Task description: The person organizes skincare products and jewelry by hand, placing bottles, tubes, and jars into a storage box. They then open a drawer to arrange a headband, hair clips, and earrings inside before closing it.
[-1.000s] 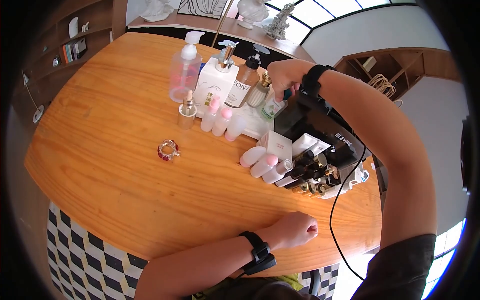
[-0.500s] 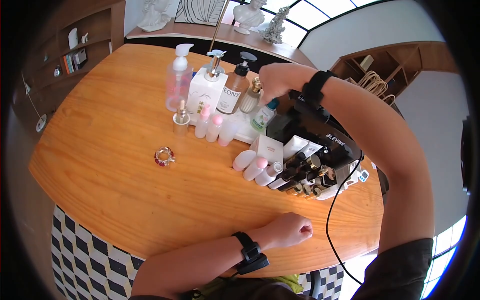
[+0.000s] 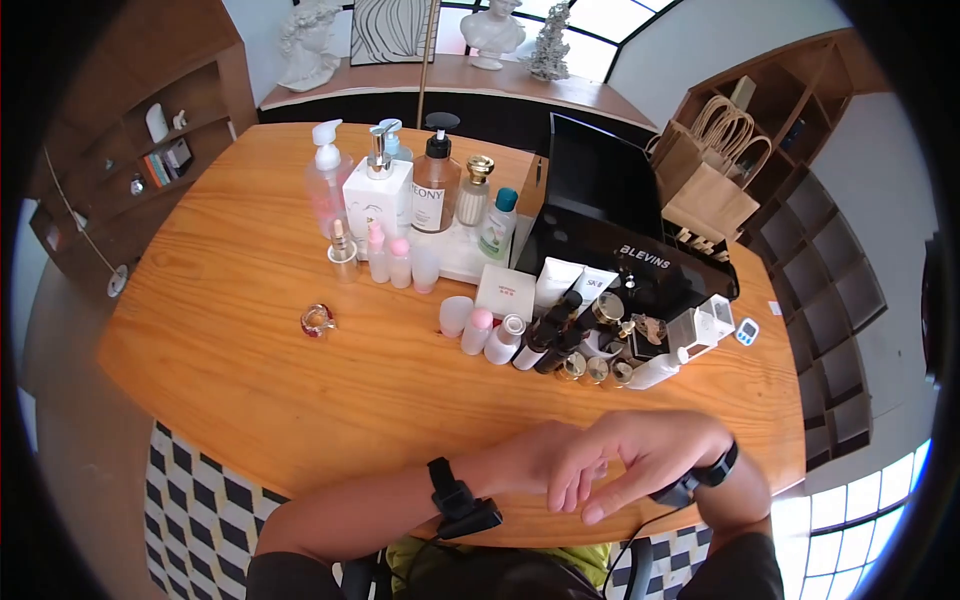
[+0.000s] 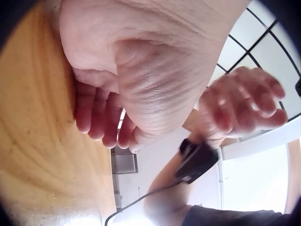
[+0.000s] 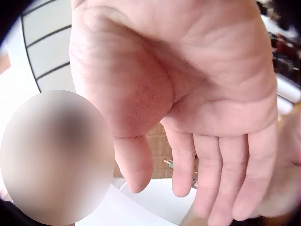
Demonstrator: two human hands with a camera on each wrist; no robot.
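My right hand [image 3: 645,455] hovers over the front of the table, palm down, with nothing in its straight, slightly spread fingers [image 5: 221,169]. Beneath and beside it, my left hand [image 3: 535,455] rests on the wood, partly covered by the right in the head view. The left wrist view shows its fingers [image 4: 96,113] loosely curled, holding nothing. A clear bottle with a teal cap [image 3: 497,228] stands at the right end of the white tray [image 3: 460,255], beside a ribbed bottle with a gold cap [image 3: 475,192]. Gold-lidded jars [image 3: 596,371] are nearest to the hands.
Pump bottles [image 3: 378,195] stand at the back left. Small pink-capped bottles [image 3: 400,262] line the tray's front. A red beaded ring-shaped piece [image 3: 318,320] lies at left. An open black case [image 3: 610,225] and paper bags [image 3: 715,185] are at right; a small timer [image 3: 747,331] lies near the edge.
My right hand has left the teal-capped bottle, which stays upright on the tray, and come back toward me above the left hand. The left hand stays near the front edge. The head view has shifted.
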